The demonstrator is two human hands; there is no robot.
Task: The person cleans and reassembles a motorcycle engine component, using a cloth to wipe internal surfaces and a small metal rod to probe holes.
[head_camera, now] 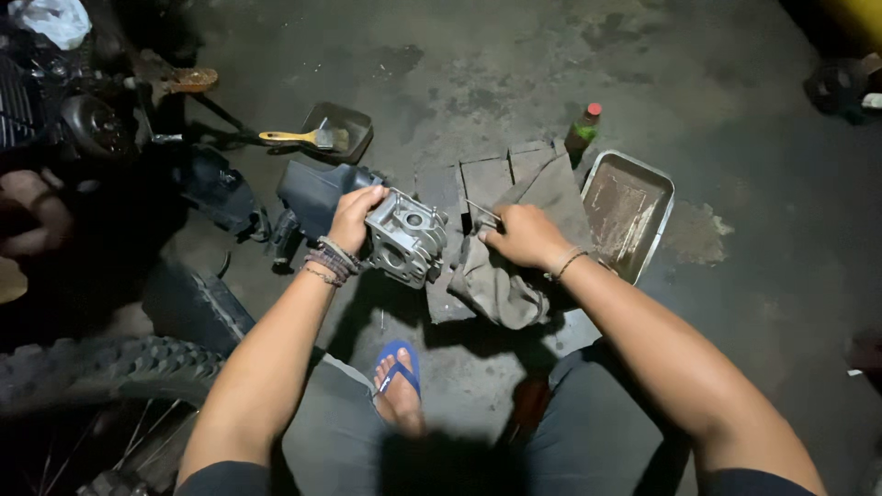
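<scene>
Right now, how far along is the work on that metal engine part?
Already done: the grey engine part is off the motorcycle and out over the floor. In hand: the left hand steadies it while the right hand holds a thin metal tool over the rag. The brush and tray lie unused.

One small bottle [582, 129] stood on the dark floor, just beside the far corner of the metal tray [658, 184]. It had a red cap, a dark body and a green label around the middle. No signs or screens were visible.
</scene>
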